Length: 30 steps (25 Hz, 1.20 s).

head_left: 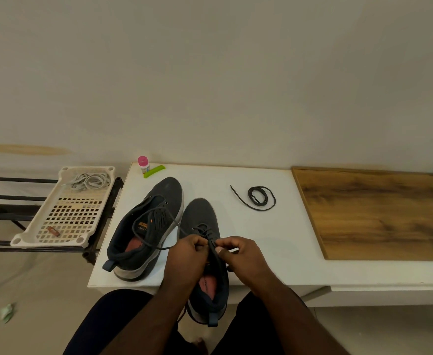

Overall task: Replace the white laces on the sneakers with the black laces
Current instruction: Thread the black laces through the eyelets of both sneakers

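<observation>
Two dark grey sneakers stand on the white table (261,226). The left sneaker (148,226) has no lace in its eyelets. The right sneaker (205,216) is partly laced with a black lace (164,221), whose long loop drapes over the left sneaker. My left hand (187,257) and my right hand (238,254) both pinch this lace over the right sneaker's tongue. A second black lace (260,197) lies coiled on the table to the right. The white laces (89,181) lie in a white perforated tray (56,239).
A small bottle with a pink cap (143,163) and a green clip (154,171) stand at the table's far left corner. A wooden board (376,213) covers the table's right part. The tray rests on a black metal rack (2,213). Wall behind.
</observation>
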Available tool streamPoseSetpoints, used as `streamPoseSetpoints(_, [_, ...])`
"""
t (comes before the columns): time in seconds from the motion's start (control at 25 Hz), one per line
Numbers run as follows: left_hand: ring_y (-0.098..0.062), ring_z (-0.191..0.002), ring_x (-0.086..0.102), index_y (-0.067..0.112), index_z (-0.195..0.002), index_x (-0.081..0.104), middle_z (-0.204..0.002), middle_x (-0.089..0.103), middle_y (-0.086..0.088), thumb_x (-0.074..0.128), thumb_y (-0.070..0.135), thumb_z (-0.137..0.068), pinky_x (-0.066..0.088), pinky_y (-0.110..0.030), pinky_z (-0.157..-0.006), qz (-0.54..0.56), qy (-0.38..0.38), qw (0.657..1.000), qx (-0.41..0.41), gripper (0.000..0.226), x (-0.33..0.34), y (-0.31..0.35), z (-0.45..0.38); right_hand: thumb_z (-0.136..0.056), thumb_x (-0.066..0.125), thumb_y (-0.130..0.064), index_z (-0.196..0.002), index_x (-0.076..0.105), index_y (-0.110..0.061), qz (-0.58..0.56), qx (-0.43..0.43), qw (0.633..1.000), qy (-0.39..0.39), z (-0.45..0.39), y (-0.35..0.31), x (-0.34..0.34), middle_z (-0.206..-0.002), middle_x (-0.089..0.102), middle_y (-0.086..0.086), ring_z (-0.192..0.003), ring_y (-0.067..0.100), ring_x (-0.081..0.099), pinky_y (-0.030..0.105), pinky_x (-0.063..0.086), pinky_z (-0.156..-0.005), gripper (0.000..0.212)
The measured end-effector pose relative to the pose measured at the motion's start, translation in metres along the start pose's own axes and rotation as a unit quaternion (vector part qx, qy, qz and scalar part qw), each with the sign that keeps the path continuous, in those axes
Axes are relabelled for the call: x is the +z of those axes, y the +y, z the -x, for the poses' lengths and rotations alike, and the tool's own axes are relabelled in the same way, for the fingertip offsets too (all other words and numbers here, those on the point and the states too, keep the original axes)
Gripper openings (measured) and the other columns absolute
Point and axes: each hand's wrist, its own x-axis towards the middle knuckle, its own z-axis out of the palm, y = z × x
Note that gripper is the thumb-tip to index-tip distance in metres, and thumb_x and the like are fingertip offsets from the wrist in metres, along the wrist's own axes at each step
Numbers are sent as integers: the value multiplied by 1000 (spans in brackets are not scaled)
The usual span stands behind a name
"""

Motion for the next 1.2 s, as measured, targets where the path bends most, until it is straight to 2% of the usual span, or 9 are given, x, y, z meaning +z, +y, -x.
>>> streamPoseSetpoints(0.16, [-4, -71, 61, 29, -76, 60, -74, 66, 8, 59, 18, -89, 45, -18, -63, -1, 24, 1000, -10, 16, 2, -2, 0, -92, 69, -29, -107, 75, -29, 67, -29, 997, 36, -3, 6, 5, -98, 71, -15, -87, 3, 66, 26, 58, -80, 16])
streamPoseSetpoints(0.32, [-5, -68, 62, 26, -77, 64, -72, 66, 8, 59, 21, -91, 42, -16, -59, -10, 17, 1000, 1, 16, 3, -4, -2, -96, 60, -27, -107, 74, -26, 99, -43, 993, 50, -4, 10, 10, -101, 71, -12, -93, 5, 64, 27, 55, -87, 18])
streamPoseSetpoints(0.56, [-4, -71, 59, 26, -86, 65, -78, 65, 9, 53, 18, -93, 42, -19, -61, -37, 7, 999, 21, 16, 7, -4, -2, -100, 52, -21, -105, 71, -22, 103, -23, 992, 62, -6, 12, 13, -98, 69, -10, -92, 6, 63, 25, 53, -86, 20])
streamPoseSetpoints(0.84, [-6, -72, 59, 24, -85, 63, -79, 65, 6, 51, 14, -92, 43, -22, -62, -24, -15, 999, 15, 18, 6, -4, -4, -100, 53, -21, -108, 72, -22, 109, -34, 991, 68, -6, 12, 15, -101, 70, -11, -93, 4, 63, 19, 51, -84, 20])
streamPoseSetpoints(1.0, [-6, -74, 58, 19, -89, 65, -82, 65, 5, 53, 17, -93, 41, -18, -60, -31, -24, 999, 24, 12, 1, -3, -5, -99, 54, -20, -109, 72, -22, 114, -42, 990, 70, -3, 9, 15, -102, 70, -11, -94, 4, 62, 18, 49, -84, 20])
streamPoseSetpoints(1.12, [-12, -76, 57, 19, -83, 61, -84, 63, 1, 51, 18, -93, 42, -24, -63, -52, -12, 998, 29, 13, 5, -3, -5, -99, 55, -20, -111, 72, -24, 115, -48, 989, 75, 1, 8, 15, -104, 70, -13, -96, 3, 61, 13, 46, -83, 21])
streamPoseSetpoints(1.2, [-14, -76, 57, 21, -77, 58, -83, 61, 0, 50, 18, -91, 47, -31, -67, -55, -4, 998, 27, 16, 8, -3, -5, -98, 56, -22, -113, 72, -26, 117, -56, 989, 76, 4, 7, 15, -107, 69, -14, -99, 2, 60, 16, 46, -87, 22])
